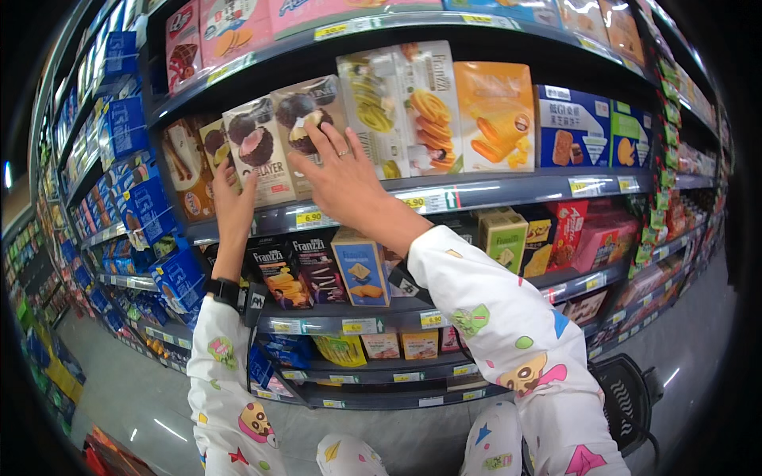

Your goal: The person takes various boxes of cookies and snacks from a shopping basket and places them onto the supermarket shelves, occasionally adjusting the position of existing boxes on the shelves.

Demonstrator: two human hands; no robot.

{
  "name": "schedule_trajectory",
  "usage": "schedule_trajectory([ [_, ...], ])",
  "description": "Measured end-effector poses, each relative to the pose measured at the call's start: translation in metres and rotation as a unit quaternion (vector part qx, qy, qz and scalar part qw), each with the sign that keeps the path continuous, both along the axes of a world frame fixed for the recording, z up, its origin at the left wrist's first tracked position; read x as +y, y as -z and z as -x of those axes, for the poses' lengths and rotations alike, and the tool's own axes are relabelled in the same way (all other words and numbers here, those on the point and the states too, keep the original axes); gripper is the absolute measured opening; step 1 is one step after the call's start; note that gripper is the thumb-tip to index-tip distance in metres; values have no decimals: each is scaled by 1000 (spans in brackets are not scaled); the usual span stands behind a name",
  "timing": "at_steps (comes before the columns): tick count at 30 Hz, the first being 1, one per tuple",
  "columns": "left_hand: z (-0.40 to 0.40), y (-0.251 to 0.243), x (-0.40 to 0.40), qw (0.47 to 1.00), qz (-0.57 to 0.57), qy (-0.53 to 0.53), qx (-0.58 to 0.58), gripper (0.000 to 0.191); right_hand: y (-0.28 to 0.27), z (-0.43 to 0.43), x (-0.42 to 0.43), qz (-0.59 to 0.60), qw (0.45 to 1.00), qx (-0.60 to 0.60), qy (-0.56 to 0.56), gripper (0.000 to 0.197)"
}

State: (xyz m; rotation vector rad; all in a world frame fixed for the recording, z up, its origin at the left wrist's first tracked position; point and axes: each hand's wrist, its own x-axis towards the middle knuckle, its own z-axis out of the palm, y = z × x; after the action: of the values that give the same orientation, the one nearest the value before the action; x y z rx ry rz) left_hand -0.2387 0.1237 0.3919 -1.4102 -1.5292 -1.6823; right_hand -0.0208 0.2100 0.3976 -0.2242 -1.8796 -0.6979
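On a store shelf, several snack boxes stand upright side by side. My left hand [233, 193] touches the lower left of a cream box with a pink-filled chocolate ball [257, 149], its fingers spread along that edge. My right hand [342, 172] lies with spread fingertips on the front of a beige box with a yellow-filled chocolate ball [306, 107]. A narrow box with a similar picture [214, 143] and a brown box with stick biscuits [186, 160] stand further left. To the right are a green-and-white cookie box [374, 113] and an orange biscuit pack [497, 113].
The shelf edge with price tags [494, 190] runs below the boxes. More cartons, such as a blue biscuit box [361, 268], stand one shelf down. Blue packs [146, 208] jut out at the left. A black ridged object [625, 404] is at the lower right.
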Motion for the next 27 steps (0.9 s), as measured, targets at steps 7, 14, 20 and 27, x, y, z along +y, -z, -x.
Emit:
schedule_trajectory([
  [7,-97,69,-60,993,-85,85,-22,29,65,-122,-67,90,970,-127,-185,39],
  [14,-225,242,-118,943,215,235,101,24,144,-254,-107,305,903,-222,-203,34],
  [20,-264,334,-131,803,459,372,-77,25,201,-340,-119,416,867,-251,-112,35],
  [27,-245,269,-108,854,376,354,-63,23,107,-316,-74,303,942,-117,-82,40],
])
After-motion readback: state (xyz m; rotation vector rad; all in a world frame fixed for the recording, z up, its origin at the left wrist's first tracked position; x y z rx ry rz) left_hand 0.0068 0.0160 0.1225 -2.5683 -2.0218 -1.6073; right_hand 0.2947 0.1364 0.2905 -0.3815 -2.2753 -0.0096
